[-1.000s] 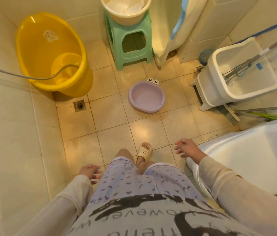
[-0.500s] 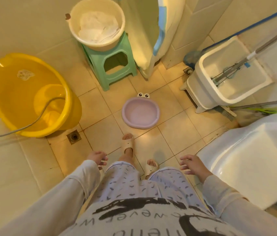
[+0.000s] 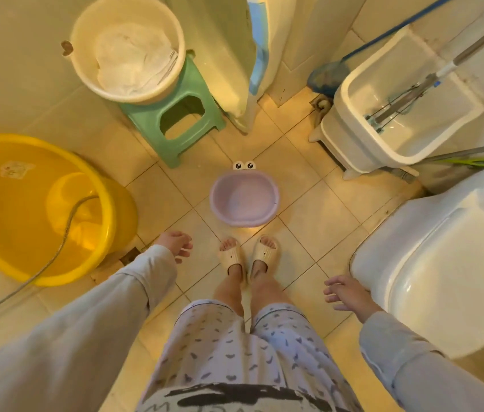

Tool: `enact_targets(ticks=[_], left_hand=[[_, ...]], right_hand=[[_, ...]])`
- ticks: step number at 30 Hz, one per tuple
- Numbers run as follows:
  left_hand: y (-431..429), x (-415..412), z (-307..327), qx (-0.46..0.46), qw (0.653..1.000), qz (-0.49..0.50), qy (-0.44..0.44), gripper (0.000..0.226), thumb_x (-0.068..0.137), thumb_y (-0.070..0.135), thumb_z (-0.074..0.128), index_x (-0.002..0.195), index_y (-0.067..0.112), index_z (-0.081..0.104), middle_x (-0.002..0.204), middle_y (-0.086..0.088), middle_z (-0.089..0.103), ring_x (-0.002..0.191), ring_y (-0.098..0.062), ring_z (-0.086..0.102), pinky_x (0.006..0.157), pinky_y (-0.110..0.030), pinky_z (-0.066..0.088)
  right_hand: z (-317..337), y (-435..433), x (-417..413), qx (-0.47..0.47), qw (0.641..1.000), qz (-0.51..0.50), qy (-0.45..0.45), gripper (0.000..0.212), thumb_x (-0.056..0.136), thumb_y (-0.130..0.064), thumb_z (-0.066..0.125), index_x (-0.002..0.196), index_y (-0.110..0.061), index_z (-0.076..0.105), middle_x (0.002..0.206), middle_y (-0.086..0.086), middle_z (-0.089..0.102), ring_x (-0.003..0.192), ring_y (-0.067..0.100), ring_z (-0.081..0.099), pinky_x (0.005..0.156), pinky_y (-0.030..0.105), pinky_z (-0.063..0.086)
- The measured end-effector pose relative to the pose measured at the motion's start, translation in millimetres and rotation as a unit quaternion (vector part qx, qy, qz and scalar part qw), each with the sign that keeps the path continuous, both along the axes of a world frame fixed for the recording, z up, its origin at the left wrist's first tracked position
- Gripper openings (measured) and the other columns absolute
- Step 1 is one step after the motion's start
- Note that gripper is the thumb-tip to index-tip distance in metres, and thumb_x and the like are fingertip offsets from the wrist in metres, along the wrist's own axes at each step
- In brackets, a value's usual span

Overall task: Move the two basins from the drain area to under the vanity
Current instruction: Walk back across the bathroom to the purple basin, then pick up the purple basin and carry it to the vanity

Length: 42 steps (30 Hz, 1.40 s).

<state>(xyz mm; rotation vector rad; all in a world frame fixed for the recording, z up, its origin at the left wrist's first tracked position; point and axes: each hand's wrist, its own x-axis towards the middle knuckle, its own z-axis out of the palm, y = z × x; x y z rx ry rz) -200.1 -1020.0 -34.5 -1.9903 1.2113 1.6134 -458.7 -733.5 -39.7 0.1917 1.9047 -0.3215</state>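
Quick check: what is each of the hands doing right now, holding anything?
Left hand: open, fingers loosely curled, holding nothing.
Right hand: open, fingers spread, holding nothing.

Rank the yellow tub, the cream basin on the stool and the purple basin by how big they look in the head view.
1. yellow tub, clearly largest, partly cut off at the left edge
2. cream basin on the green stool
3. purple basin, smallest, though it sits lower, farther from the camera

Purple basin beyond slippered feet
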Motion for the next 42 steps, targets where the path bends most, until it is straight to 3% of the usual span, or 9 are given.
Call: enact_targets(ticks=[11,15,18,22,26,28,33,36,42], left_hand=[[-23,-47,-119,0.041,0.998,-0.004,-0.039,0.012,0.091,0.013,0.048,0.097,0.01,0.057,0.075,0.001,0.058,0.067,-0.014,0.055,0.06,-0.025,0.044],[-39,-65,-212,0.025,0.998,-0.013,-0.049,0.011,0.09,0.012,0.046,0.096,0.008,0.055,0.085,-0.007,0.054,0.086,-0.023,0.051,0.067,-0.029,0.044],[-53,-74,-291,0.016,0.997,0.011,-0.069,0.011,0.089,0.012,0.046,0.096,0.008,0.054,0.086,-0.008,0.053,0.088,-0.025,0.05,0.073,-0.035,0.043],[-78,-89,-397,0.008,0.996,0.041,-0.082,0.015,0.09,0.024,0.047,0.089,0.009,0.048,0.071,0.001,0.042,0.083,-0.024,0.046,0.076,-0.036,0.04],[-95,-96,-481,-0.036,0.994,0.067,-0.082,0.023,0.091,0.031,0.043,0.097,0.009,0.045,0.074,0.001,0.043,0.085,-0.022,0.043,0.076,-0.035,0.035],[-98,-97,-511,-0.053,0.993,0.076,-0.072,0.033,0.094,0.037,0.035,0.102,0.008,0.049,0.09,-0.004,0.051,0.091,-0.024,0.046,0.081,-0.036,0.038],[-95,-94,-535,-0.058,0.989,0.114,-0.07,0.046,0.095,0.037,0.03,0.118,0.005,0.055,0.103,-0.009,0.054,0.093,-0.028,0.052,0.08,-0.04,0.043],[-90,-90,-513,-0.044,0.987,0.143,-0.06,0.03,0.093,0.035,0.037,0.102,0.012,0.054,0.092,-0.005,0.056,0.092,-0.026,0.052,0.077,-0.038,0.045],[-62,-84,-398,-0.099,0.978,0.175,-0.056,0.018,0.083,0.016,0.046,0.065,0.014,0.05,0.073,-0.011,0.043,0.08,-0.023,0.038,0.071,-0.036,0.035]], right_hand=[[-125,-99,-64,-0.025,0.999,0.026,-0.029,0.015,0.086,-0.003,0.055,0.099,-0.007,0.061,0.084,0.01,0.062,0.066,0.019,0.06,0.062,0.028,0.047],[-215,-133,-81,-0.036,0.999,0.01,-0.019,0.016,0.087,-0.002,0.052,0.1,-0.007,0.06,0.089,0.014,0.062,0.067,0.021,0.059,0.062,0.029,0.048],[-296,-153,-86,-0.023,0.999,0.018,-0.014,0.018,0.087,-0.003,0.052,0.103,-0.008,0.059,0.098,0.017,0.062,0.081,0.027,0.061,0.071,0.035,0.053],[-411,-170,-94,-0.014,0.994,0.062,0.086,0.043,0.087,-0.009,0.053,0.13,-0.006,0.048,0.123,0.018,0.059,0.102,0.03,0.06,0.096,0.045,0.049],[-494,-185,-101,-0.02,0.991,0.059,0.114,0.066,0.086,-0.017,0.058,0.145,-0.011,0.029,0.146,0.013,0.041,0.127,0.033,0.047,0.098,0.037,0.041],[-521,-188,-104,-0.044,0.991,0.05,0.116,0.072,0.086,-0.018,0.06,0.148,-0.013,0.024,0.151,0.01,0.034,0.133,0.028,0.04,0.096,0.032,0.037],[-529,-192,-106,-0.091,0.992,0.012,0.082,0.044,0.088,-0.006,0.054,0.132,-0.006,0.047,0.131,0.015,0.055,0.114,0.029,0.056,0.094,0.043,0.049],[-502,-190,-108,-0.101,0.993,-0.036,0.048,0.038,0.09,-0.003,0.053,0.128,-0.002,0.05,0.113,0.015,0.056,0.099,0.025,0.057,0.075,0.039,0.054],[-385,-168,-105,-0.095,0.987,-0.129,0.018,0.033,0.093,-0.008,0.053,0.124,0.001,0.053,0.108,0.01,0.058,0.096,0.023,0.055,0.07,0.037,0.051]])
